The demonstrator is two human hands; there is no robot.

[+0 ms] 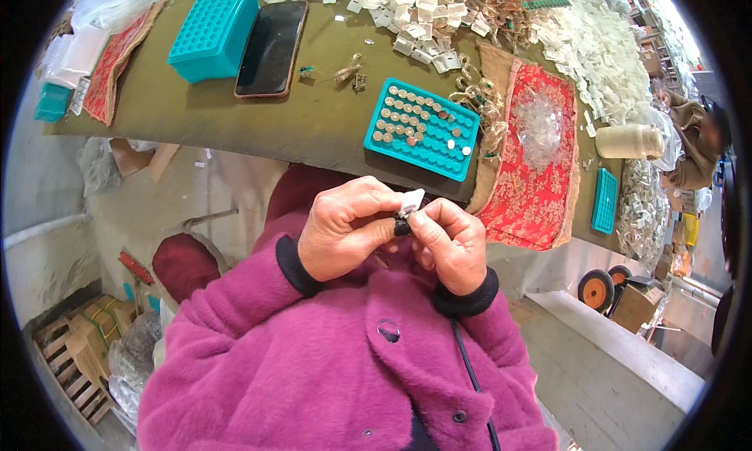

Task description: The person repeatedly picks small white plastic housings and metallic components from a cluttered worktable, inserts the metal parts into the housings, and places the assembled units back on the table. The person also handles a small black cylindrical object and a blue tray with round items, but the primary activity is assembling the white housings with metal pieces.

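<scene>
One small white piece (412, 200) was between the left hand (345, 230) and the right hand (454, 243), which both pinched it, at the near side of the teal disc tray (436, 143). Left of this tray, one phone (271, 50) and one large teal box (213, 34) lay on the tabletop (321, 130).

Piece (411, 201) before tray (437, 160); on table (337, 130), tray left of cloth (521, 196), phone (272, 50) right of box (213, 32).

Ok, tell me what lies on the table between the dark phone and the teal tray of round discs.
In the head view, between the phone and the teal tray lie a small green piece, a tan tangle and a small dark piece.
</scene>
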